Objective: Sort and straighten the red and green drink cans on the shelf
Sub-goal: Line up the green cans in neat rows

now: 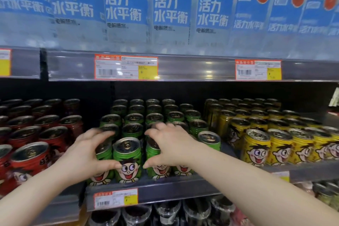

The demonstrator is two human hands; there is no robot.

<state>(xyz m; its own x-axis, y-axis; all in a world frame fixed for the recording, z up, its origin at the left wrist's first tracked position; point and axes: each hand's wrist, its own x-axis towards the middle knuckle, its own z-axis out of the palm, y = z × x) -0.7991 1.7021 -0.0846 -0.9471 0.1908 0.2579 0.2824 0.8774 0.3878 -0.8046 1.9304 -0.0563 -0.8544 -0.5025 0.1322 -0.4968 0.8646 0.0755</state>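
Green cans [152,115], printed with a cartoon face, are filling the middle block of the shelf [165,187]; you are working on its front row. Your left hand [86,154] is wrapping the front can at the block's 9 o'clock edge, thumb low on the label, fingers arched over its lid and closed around that can. Your right hand [170,147] is cupping the neighbouring front cans on the other side, fingers curled over their tops; whether it is truly gripping one cannot be told. Between the two hands, the centre front can [127,159] is standing free, face outward.

At 3 o'clock of your right wrist, one lone green can [210,140] is sitting slightly apart from the row. At 9 o'clock, red cans [31,154] are forming their own block, several leaning. At 3 o'clock, yellow cans [256,147] are standing in rows.

To do this step well, you are probably best keeping both palms level, squeezing the row inward so the cans touch, turning faces forward, and aligning bases near the shelf lip without tipping neighbours.
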